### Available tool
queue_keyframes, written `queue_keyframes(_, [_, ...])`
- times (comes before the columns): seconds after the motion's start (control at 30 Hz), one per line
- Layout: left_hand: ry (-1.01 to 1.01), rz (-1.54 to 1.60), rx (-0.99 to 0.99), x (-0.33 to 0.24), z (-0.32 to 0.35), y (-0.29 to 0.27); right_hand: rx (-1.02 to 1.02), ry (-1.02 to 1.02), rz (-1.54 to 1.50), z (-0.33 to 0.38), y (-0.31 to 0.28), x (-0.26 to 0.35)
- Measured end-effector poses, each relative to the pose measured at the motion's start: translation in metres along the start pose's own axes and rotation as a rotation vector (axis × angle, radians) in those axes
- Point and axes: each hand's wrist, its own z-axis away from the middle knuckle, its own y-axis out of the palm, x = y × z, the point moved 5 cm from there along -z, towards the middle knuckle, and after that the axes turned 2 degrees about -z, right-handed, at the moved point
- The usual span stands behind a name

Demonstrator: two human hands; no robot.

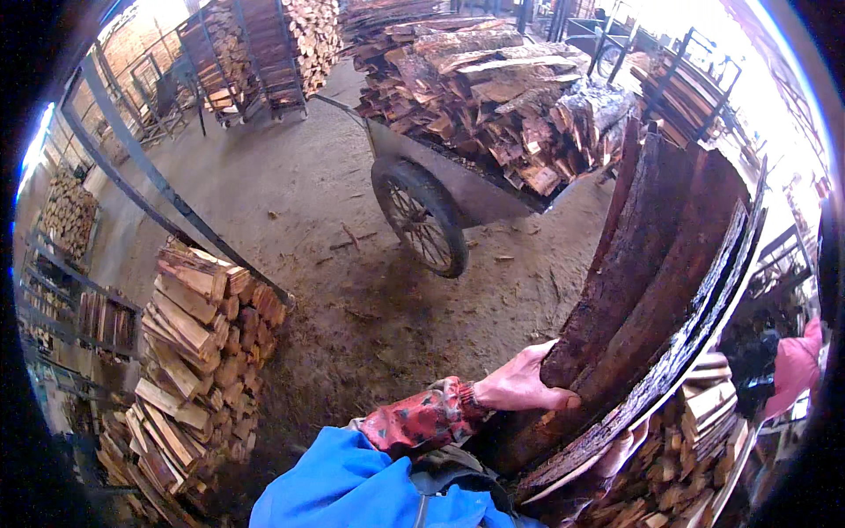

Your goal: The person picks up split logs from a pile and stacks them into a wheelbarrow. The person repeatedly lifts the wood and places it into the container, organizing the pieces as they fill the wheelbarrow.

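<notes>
In the head view, the person is carrying an armful of long bark-covered slabs (656, 264), which are leaning upward and away from the chest on the right side of the picture, above a stack of split wood (695, 440). The left hand (519, 383) is pressing flat against the lower end of the nearest slab, fingers curled around its edge. The right hand (620, 453) is showing only as a pale patch under the bundle, so whether it is gripping or just propping cannot be told. The slabs are looking stiff, rough and fairly heavy, with flaking bark that could shed or splinter; a hold low under the ends, with the length resting against the body, seems the safer grip, since the tall tops could swing. Ahead, a loaded wheeled cart (422, 211) is standing on the dirt floor (290, 194), well apart from the hands. A stacked pile of split firewood (198, 352) in a metal frame is sitting to the left, near the person's blue sleeve.
</notes>
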Motion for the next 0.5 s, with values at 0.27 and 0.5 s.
queue_keyframes(0.27, [0.076,0.000,-0.193,-0.038,-0.006,-0.066,0.172,0.044,0.157,-0.049,0.084,-0.022])
queue_keyframes(0.5, [0.091,-0.069,-0.179,-0.083,0.001,-0.188,0.210,0.031,0.160,-0.065,0.183,-0.073])
